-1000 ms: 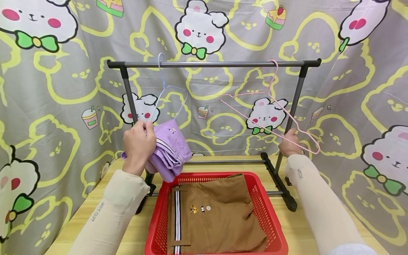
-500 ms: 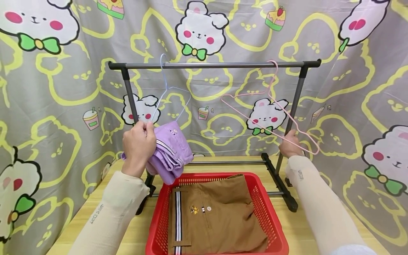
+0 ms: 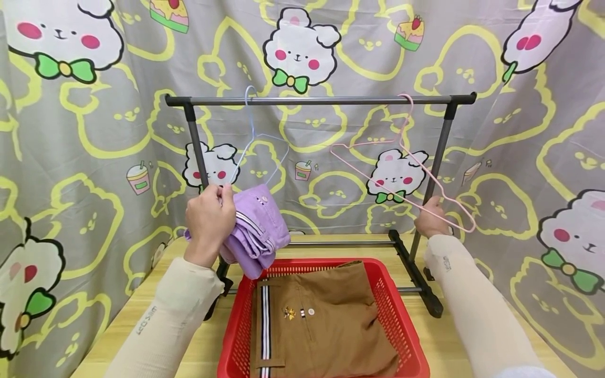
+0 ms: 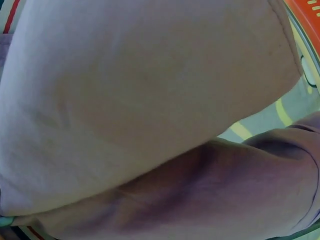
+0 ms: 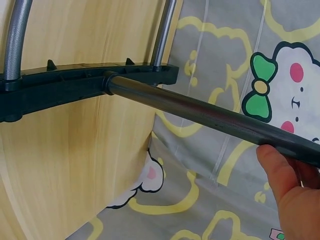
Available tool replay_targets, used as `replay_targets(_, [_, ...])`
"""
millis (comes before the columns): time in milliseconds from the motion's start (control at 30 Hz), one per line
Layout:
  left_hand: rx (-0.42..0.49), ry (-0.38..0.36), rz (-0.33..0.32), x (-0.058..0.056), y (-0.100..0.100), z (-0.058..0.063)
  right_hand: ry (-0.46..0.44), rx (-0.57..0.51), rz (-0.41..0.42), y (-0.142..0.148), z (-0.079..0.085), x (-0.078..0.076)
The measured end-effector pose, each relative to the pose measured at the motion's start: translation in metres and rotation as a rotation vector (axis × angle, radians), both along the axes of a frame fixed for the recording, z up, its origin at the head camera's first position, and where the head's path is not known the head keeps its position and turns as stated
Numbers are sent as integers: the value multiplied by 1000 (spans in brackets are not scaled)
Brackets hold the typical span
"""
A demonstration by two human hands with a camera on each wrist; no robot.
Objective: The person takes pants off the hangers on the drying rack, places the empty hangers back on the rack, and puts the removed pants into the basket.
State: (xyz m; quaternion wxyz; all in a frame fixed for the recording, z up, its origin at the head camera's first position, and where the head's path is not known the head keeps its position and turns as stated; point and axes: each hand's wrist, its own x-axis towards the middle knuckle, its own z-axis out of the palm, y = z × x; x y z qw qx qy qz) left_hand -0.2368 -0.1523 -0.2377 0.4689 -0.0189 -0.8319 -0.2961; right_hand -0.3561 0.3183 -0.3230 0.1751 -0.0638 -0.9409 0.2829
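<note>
In the head view my left hand (image 3: pixel 210 223) grips folded purple trousers (image 3: pixel 267 218) at their left side, thumb on top. Behind them hangs a light-blue wire hanger (image 3: pixel 251 116), hooked on the rack's top rail; its lower part is hidden by the hand and cloth. The left wrist view is filled by the purple trousers (image 4: pixel 140 110), with no fingers showing. On the right, my right hand (image 3: pixel 429 223) holds the rack's dark upright (image 3: pixel 439 157) low down. In the right wrist view its thumb and finger lie round that upright (image 5: pixel 210 112).
A pink hanger (image 3: pixel 411 107) hangs on the rail at right, its lower bar crossing in front of my right hand. Below, a red basket (image 3: pixel 321 261) holds folded brown trousers (image 3: pixel 335 325) on the wooden table (image 3: pixel 142 315). Behind is a patterned curtain (image 3: pixel 302 31).
The head view has tilted up slightly, so everything sits a little lower. The blue hanger's hook has slid slightly right along the rail, with the purple trousers. Both hands keep their grip.
</note>
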Motion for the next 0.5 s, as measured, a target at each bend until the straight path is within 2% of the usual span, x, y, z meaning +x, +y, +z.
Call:
replay_targets(233, [-9,31,-8,0,1,1,6,-3,-5,4,-5,-4])
replay_targets(500, [-7,29,-10,3,0,-1,36,6,3,1,-8,-4])
